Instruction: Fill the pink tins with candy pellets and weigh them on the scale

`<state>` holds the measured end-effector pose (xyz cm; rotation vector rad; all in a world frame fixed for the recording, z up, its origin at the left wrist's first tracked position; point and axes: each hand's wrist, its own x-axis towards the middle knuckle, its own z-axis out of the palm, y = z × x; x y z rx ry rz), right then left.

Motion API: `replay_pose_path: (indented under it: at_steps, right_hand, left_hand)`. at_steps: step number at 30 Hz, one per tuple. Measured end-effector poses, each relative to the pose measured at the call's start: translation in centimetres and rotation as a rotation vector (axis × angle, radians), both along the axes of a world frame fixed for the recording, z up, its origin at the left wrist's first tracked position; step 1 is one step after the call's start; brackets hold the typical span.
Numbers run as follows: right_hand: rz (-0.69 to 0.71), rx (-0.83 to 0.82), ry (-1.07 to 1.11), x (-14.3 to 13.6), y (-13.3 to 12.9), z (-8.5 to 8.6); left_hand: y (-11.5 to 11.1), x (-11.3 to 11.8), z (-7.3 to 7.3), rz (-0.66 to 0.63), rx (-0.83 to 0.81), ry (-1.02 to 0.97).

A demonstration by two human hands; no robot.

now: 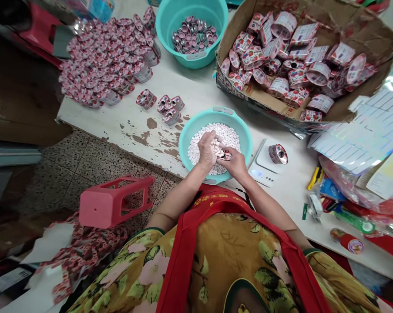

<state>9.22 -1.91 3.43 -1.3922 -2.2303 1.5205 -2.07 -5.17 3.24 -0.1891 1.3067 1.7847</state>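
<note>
Over a teal basin (248,143) of small white candies (196,145), both hands meet. My left hand (208,150) is cupped and curled around a heap of the candies. My right hand (234,163) holds a small red and white printed container (227,155) against it, its opening partly hidden by fingers and candies. Just right of the basin, a similar container (277,154) rests tilted on a white digital scale (264,163). Several more printed containers (146,99) stand on the table to the upper left of the basin.
A large pile of filled-looking printed containers (108,61) covers the back left. Behind are a teal basin (160,26) of small round lids (194,34) and a cardboard box (258,102) of containers. Papers (362,126) and pens lie right. A pink stool (96,206) is on the floor.
</note>
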Motion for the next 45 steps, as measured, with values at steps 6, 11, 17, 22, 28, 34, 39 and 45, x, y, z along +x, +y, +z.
replay_pose_path:
  at_steps: [6, 11, 17, 22, 28, 34, 39, 45]
  right_hand:
    - [0.039, 0.033, -0.14, -0.9, 0.0, 0.9]
    - [0.034, 0.051, -0.183, -1.2, 0.2, 0.9]
    - [-0.026, 0.05, -0.119, -0.8, 1.1, 0.7]
    - [-0.041, 0.071, -0.084, -0.9, 1.7, 0.5]
    - [-0.094, 0.064, -0.046, -0.9, 2.2, 0.4]
    - [-0.126, 0.061, 0.008, -0.9, 2.3, 0.4]
    - [-0.157, 0.05, 0.052, -0.8, 2.2, 0.4]
    - [-0.155, 0.044, 0.104, -0.8, 2.4, 0.5]
  left_hand:
    - [0.4, -0.4, -1.2, 0.048, -0.052, 0.069]
    - [0.8, -0.6, -1.1, -0.015, -0.011, 0.064]
    - [1.9, -0.2, -0.7, -0.014, 0.023, 0.087]
    - [2.9, -0.3, -0.4, -0.041, -0.038, 0.128]
    - [3.7, -0.4, 0.0, -0.083, -0.025, 0.16]
    - [3.9, -0.6, 0.3, -0.132, -0.031, 0.196]
    - [3.9, -0.6, 1.2, -0.165, -0.027, 0.214]
    - [4.0, -0.5, 2.3, -0.199, 0.02, 0.189]
